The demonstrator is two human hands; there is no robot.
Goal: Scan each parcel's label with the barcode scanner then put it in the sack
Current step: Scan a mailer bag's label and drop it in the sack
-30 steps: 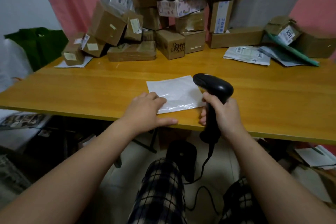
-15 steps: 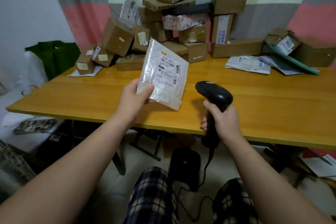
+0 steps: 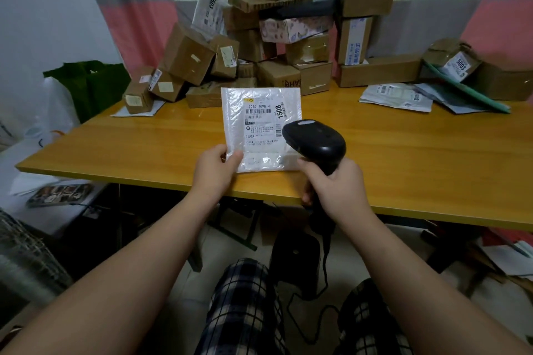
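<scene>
Scan step: left hand (image 3: 215, 170) grip pinches the white parcel (image 3: 259, 135) upright over the worktop (image 3: 403, 153) near edge. Right hand (image 3: 339, 186) grip wraps the scanner (image 3: 315, 141). Next, probably: aim squarely at the barcode (image 3: 259, 110).

Scanner (image 3: 314, 141) right of envelope (image 3: 261, 130) — boxes (image 3: 277, 46) behind.

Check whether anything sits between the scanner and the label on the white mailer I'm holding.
Nothing visible does. The barcode scanner in the right hand faces the label directly; the left hand pinches the white mailer at its lower left corner, clear of the barcodes.
</scene>
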